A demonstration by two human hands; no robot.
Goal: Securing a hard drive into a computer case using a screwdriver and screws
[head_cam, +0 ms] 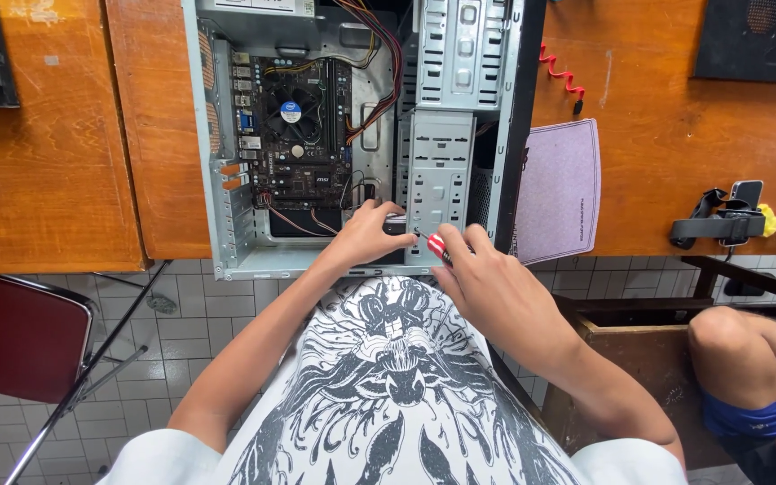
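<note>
Wooden table [675,108] carries open computer case [217,180], purple mat [559,189].

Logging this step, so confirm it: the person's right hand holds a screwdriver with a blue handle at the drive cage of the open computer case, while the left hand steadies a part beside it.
Not quite: in the head view the screwdriver in the right hand has a red and white handle, not blue. The rest stands: it points at the drive cage of the open computer case, and the left hand rests on a part beside it.
</note>
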